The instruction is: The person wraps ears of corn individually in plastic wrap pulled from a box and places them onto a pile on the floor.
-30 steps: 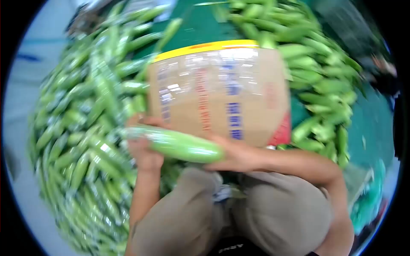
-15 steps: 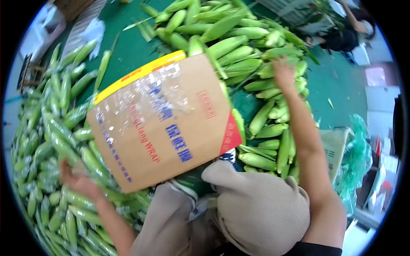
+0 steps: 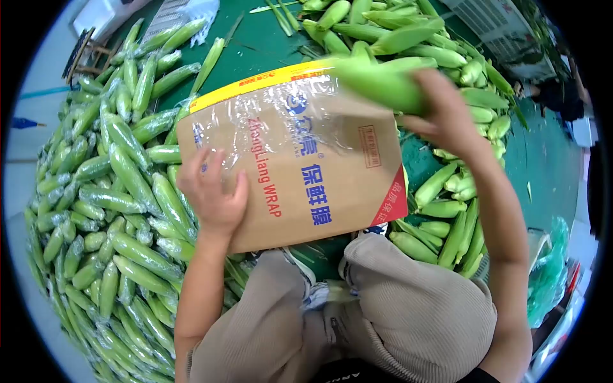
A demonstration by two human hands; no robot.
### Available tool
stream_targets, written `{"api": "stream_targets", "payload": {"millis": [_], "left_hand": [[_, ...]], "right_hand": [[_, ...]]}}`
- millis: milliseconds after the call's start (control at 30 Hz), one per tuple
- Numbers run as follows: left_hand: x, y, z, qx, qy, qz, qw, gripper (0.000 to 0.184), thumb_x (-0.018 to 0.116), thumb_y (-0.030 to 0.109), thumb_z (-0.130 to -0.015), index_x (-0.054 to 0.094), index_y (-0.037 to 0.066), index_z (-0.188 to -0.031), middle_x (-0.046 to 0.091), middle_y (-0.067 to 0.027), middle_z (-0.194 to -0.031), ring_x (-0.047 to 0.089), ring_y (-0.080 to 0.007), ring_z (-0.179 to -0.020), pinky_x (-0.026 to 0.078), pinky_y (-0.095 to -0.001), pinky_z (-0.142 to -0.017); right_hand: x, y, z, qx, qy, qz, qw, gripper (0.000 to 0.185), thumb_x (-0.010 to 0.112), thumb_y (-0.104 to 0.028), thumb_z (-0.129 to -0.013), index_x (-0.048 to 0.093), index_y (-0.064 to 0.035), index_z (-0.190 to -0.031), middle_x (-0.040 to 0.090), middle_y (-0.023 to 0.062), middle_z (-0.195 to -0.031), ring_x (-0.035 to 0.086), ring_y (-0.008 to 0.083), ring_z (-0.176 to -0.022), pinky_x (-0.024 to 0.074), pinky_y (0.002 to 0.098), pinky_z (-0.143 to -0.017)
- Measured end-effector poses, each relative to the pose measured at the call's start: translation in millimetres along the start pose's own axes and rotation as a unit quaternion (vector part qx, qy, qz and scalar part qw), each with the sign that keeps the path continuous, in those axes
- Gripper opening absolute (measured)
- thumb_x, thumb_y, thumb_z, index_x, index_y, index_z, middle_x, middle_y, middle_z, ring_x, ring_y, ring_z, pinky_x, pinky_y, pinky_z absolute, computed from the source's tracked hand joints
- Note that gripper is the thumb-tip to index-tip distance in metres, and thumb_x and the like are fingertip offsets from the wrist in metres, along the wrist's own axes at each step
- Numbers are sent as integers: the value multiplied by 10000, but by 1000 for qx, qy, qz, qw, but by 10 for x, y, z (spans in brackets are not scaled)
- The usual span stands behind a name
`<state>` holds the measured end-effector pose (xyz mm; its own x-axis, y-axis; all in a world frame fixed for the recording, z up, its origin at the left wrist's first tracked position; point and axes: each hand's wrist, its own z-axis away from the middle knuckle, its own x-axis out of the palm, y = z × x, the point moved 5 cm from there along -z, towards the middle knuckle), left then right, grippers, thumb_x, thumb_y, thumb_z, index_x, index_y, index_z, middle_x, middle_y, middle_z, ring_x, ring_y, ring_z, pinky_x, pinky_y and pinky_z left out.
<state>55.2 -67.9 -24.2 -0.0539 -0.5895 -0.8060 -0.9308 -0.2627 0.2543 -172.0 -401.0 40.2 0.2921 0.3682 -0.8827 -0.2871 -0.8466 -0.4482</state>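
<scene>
My right hand [image 3: 447, 115] is closed around the near end of an ear of corn [image 3: 380, 86] in its green husk, blurred by motion above the upper right of a cardboard box [image 3: 345, 185]. The box is printed "ZhongLiang WRAP", and a sheet of clear plastic wrap [image 3: 262, 137] lies over its top. Over the left part of the box is my left hand [image 3: 214, 191], its fingers apart and holding nothing. Whether its fingertips touch the wrap I cannot tell.
Film-wrapped corn ears [image 3: 128, 255] are heaped on the left. Unwrapped corn [image 3: 472, 236] lies to the right and behind the box on the green floor [image 3: 549, 172]. Green plastic netting [image 3: 550, 274] is at the right. Another person [image 3: 562, 99] is at the upper right.
My right hand has come from the right-hand corn pile to the box, bringing an ear of corn. My left hand has moved from the wrapped heap onto the box's left side. The view has shifted.
</scene>
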Motion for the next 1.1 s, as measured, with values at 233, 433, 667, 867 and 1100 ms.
{"api": "stream_targets", "payload": {"millis": [233, 433, 667, 867, 1100], "left_hand": [[321, -159, -679, -4, -167, -6, 986, 760, 924, 324, -698, 667, 193, -1400, 622, -80, -1349, 556, -313, -1297, 371, -512, -1140], [252, -149, -683, -50, -192, 3, 980, 758, 932, 257, -698, 667, 227, -1407, 644, -92, -1262, 595, -338, -1200, 458, -470, -1048], [241, -154, -647, -75, -223, 41, 971, 750, 918, 224, -733, 640, 224, -1429, 637, -121, -1270, 598, -353, -1211, 462, -458, -1062], [175, -43, -654, -43, -215, 86, 972, 785, 894, 248, -772, 578, 179, -1487, 612, -119, -1294, 561, -363, -1216, 446, -458, -1103], [-53, -374, 184, -204, -195, -34, 959, 753, 841, 356, -837, 559, 190, -1514, 648, -63, -1070, 604, -276, -1058, 460, -429, -941]], "right_hand": [[1146, -939, -889, -146, -154, -204, 956, 581, 808, -368, -905, 608, -38, -1340, 639, 186, -1326, 600, 385, -1260, 500, 462, -1065], [976, -307, -151, -221, -135, -5, 966, 521, 841, -316, -801, 690, -182, -1282, 596, 85, -1002, 613, 306, -960, 500, 428, -847], [883, -255, 284, -42, 133, -281, 949, 422, 693, 135, -805, 703, -56, -1181, 737, 146, -1086, 730, 308, -975, 591, 390, -849], [1327, -972, -382, -130, 25, 1, 991, 665, 820, -384, -827, 569, -53, -1347, 648, 153, -1264, 614, 369, -1179, 493, 468, -1011], [1404, -801, -480, -132, 39, -14, 990, 605, 855, -363, -779, 610, -36, -1225, 647, 135, -1061, 618, 360, -1041, 504, 466, -911]]}}
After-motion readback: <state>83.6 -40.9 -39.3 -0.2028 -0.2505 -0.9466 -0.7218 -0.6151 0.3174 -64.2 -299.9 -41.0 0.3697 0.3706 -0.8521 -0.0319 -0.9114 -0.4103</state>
